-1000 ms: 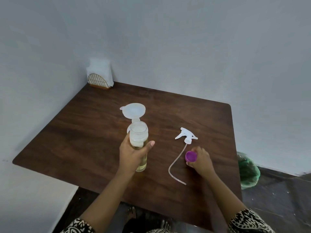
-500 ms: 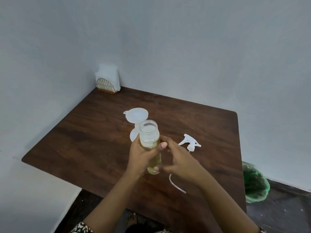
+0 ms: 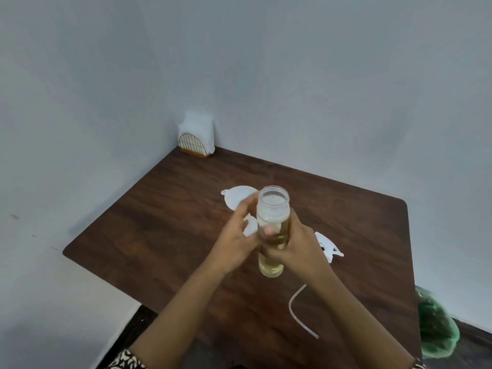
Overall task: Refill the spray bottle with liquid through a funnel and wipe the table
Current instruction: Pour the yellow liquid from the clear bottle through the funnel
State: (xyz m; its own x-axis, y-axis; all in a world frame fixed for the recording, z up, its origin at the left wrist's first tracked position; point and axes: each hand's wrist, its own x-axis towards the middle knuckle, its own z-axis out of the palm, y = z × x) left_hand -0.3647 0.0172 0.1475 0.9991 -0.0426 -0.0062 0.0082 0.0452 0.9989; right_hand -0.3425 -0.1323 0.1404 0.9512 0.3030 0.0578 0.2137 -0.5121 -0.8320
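Observation:
I hold a clear bottle (image 3: pixel 273 209) with yellowish liquid and an uncapped wide mouth, raised above the brown table (image 3: pixel 165 225). My right hand (image 3: pixel 300 249) wraps its middle from the right. At the bottle's left side is my left hand (image 3: pixel 234 235), fingers spread and lifted off it. The white funnel (image 3: pixel 235 195) lies on the table just behind my left hand, with a small white piece (image 3: pixel 251 227) below it. Partly hidden by my right hand, the white spray head (image 3: pixel 330 247) lies on the table, and its thin tube (image 3: pixel 296 312) curves toward me. No purple cap shows.
A napkin holder (image 3: pixel 197 139) with white napkins stands in the far left corner against the wall. A green bag (image 3: pixel 434 328) sits on the floor beside the table's right edge. Walls close in the table at the back and left.
My right hand left the purple cap by the tube, came across and closed on the bottle. The bottle rose off the table. My left hand's fingers have loosened from it.

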